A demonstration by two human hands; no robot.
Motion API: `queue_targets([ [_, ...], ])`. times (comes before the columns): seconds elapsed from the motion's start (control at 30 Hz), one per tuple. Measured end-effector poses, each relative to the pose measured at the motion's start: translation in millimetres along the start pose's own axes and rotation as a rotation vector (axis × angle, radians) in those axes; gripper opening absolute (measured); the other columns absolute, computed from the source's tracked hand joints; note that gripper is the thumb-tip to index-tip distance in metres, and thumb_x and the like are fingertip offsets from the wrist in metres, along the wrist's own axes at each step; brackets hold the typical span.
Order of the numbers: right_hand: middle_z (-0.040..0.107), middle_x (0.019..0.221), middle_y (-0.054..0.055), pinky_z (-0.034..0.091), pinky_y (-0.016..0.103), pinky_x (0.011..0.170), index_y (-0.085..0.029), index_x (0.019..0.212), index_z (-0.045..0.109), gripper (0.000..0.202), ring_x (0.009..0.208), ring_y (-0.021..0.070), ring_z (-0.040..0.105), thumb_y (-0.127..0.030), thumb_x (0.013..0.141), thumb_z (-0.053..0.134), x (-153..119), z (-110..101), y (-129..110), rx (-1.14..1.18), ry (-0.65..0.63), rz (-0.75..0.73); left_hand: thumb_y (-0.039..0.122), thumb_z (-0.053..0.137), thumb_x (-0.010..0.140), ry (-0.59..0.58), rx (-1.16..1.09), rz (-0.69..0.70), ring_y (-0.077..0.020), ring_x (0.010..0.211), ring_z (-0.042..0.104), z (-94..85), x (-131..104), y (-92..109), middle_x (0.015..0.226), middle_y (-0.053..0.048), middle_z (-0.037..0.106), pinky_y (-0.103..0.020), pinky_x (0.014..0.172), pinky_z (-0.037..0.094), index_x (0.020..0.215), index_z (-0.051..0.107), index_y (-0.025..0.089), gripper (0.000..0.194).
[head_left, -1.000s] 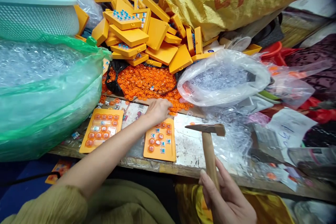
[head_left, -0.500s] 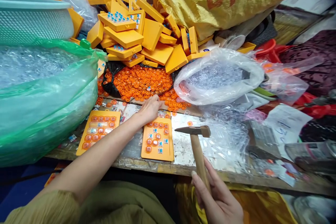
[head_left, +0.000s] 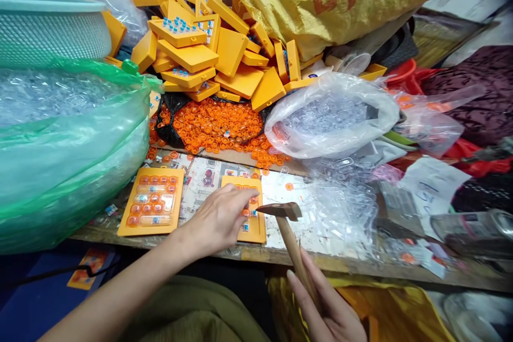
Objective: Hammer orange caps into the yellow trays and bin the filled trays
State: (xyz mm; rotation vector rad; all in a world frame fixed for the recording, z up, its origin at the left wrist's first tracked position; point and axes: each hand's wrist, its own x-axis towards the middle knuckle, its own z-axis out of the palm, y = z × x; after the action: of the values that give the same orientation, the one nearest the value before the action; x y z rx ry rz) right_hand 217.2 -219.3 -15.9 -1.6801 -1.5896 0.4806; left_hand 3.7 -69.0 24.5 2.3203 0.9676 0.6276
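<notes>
My left hand (head_left: 218, 214) is over the right-hand yellow-orange plastic panel (head_left: 259, 231), its fingers bent down toward the panel's face. Whatever its fingertips pinch is hidden behind the hand. Small blue-and-white pieces and orange caps show on the uncovered part of that panel. My right hand (head_left: 326, 299) grips the wooden handle of a hammer (head_left: 290, 240). The hammer's head is raised just right of the panel, its pointed end toward my left hand. Another panel (head_left: 127, 212), covered with clear-topped orange caps and longer clear covers, lies to the left.
Behind the panels, a black bag (head_left: 172, 136) spills orange caps (head_left: 224, 123). Yellow-orange panels (head_left: 232, 53) are heaped beyond it. A green bag (head_left: 80, 165) of clear pieces bulges at left; a white bag (head_left: 336, 139) stands right. Clear pieces (head_left: 340, 208) litter the bench's right side.
My left hand has come back from the orange cap pile to the right-hand panel. The hammer has shifted slightly left and its head has tilted, still in my right hand.
</notes>
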Motion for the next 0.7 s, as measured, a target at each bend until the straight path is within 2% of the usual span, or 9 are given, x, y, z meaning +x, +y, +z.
queue_targets([
  [0.13,0.068,0.119,0.003,0.054,0.018,0.085,-0.026,0.136,0.050,0.053,0.100,0.0183,0.069,-0.015,0.085,0.059,6,0,-5,-0.110,-0.101,-0.188,0.007,0.055,0.078,-0.005,-0.009,-0.061,-0.0243,0.088,0.061,11.9,-6,-3,0.094,-0.010,0.068,-0.039,0.080,0.052,0.126,0.050,0.011,0.048],
  [0.23,0.069,0.117,0.006,0.053,0.014,0.081,-0.022,0.138,0.048,0.053,0.099,0.0179,0.069,-0.016,0.086,0.057,6,-2,-7,-0.158,-0.140,-0.232,0.005,0.056,0.076,0.058,-0.097,-0.109,-0.0224,0.086,0.063,18.4,-6,-5,0.093,-0.008,0.069,-0.036,0.078,0.053,0.127,0.050,0.011,0.052],
  [0.4,0.071,0.112,0.006,0.054,0.015,0.078,-0.025,0.139,0.046,0.057,0.091,0.0158,0.072,-0.012,0.085,0.058,4,-8,-12,-0.143,-0.056,-0.225,0.007,0.054,0.078,0.106,-0.137,-0.115,-0.0215,0.082,0.064,20.1,-10,-4,0.089,-0.007,0.071,-0.035,0.075,0.053,0.124,0.052,0.012,0.047],
  [0.47,0.073,0.102,0.005,0.054,0.013,0.074,-0.026,0.140,0.044,0.058,0.081,0.0129,0.073,-0.010,0.085,0.056,4,-8,-15,-0.133,-0.081,-0.219,0.008,0.054,0.078,0.107,-0.142,-0.128,-0.0215,0.083,0.065,20.1,-11,-4,0.090,-0.007,0.071,-0.035,0.075,0.053,0.125,0.051,0.014,0.047],
  [0.53,0.075,0.092,0.004,0.054,0.011,0.071,-0.027,0.140,0.043,0.058,0.073,0.0109,0.073,-0.010,0.086,0.055,4,-6,-16,-0.128,-0.165,-0.203,0.008,0.055,0.077,0.111,-0.153,-0.157,-0.0213,0.084,0.066,20.6,-11,-5,0.092,-0.007,0.071,-0.035,0.076,0.054,0.125,0.050,0.015,0.049],
  [0.6,0.075,0.094,0.005,0.054,0.013,0.073,-0.028,0.139,0.044,0.056,0.076,0.0121,0.073,-0.012,0.086,0.055,5,-5,-16,-0.119,-0.208,-0.164,0.007,0.055,0.076,0.118,-0.157,-0.182,-0.0211,0.084,0.067,21.4,-11,-6,0.092,-0.006,0.072,-0.035,0.077,0.054,0.125,0.049,0.016,0.051],
  [0.7,0.071,0.111,0.004,0.056,0.016,0.076,-0.030,0.135,0.049,0.052,0.091,0.0171,0.072,-0.017,0.086,0.058,8,-6,-18,-0.075,-0.174,-0.107,0.007,0.055,0.075,0.123,-0.156,-0.193,-0.0211,0.086,0.068,21.4,-11,-5,0.093,-0.005,0.072,-0.034,0.077,0.054,0.124,0.050,0.018,0.051],
])
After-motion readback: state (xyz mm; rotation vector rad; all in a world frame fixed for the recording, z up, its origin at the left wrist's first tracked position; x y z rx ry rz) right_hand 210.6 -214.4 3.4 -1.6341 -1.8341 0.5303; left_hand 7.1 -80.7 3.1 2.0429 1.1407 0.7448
